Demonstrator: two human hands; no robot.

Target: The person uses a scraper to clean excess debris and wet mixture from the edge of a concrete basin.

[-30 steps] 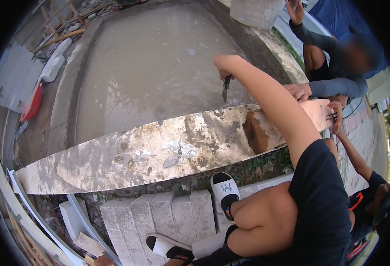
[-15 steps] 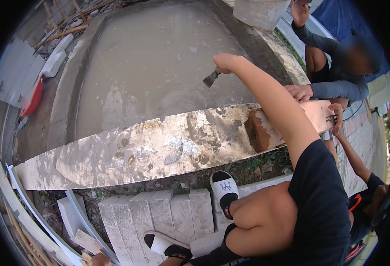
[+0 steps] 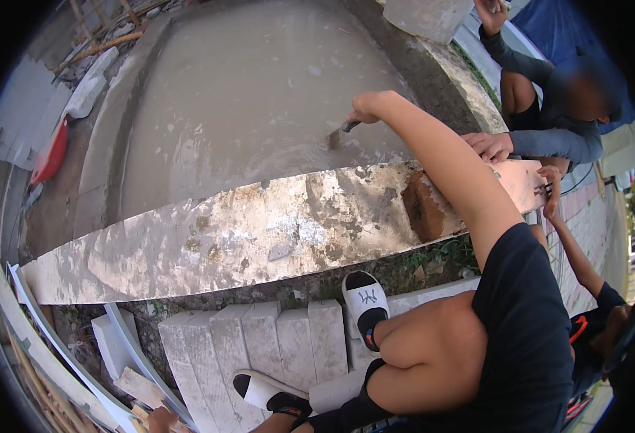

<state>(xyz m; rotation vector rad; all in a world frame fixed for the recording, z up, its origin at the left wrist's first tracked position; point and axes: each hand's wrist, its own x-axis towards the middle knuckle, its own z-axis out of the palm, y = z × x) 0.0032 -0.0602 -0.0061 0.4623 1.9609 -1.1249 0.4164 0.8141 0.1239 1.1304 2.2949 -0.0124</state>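
Note:
My right hand [image 3: 372, 107] is closed around the handle of a scraper [image 3: 347, 126], reaching out over the wall. The scraper's blade dips into the grey, murky water [image 3: 259, 94] of a shallow basin. Below my right forearm lies the broad, patchy top of the basin wall [image 3: 288, 224], with a wet brown bare spot [image 3: 424, 208] near my arm. My left hand [image 3: 161, 419] shows only in part at the lower edge, beside a piece of board [image 3: 141, 388]; its fingers are not clear.
A co-worker's hand [image 3: 489, 146] rests on the wall's right end; another person's hand [image 3: 550, 189] touches that end. A whitish bucket [image 3: 427, 16] stands on the far right rim. Pale blocks [image 3: 256, 346] lie by my sandals. A red basin [image 3: 50, 153] sits at left.
The scraper has gone down from above the surface so that its blade is in the water. My right hand has shifted slightly.

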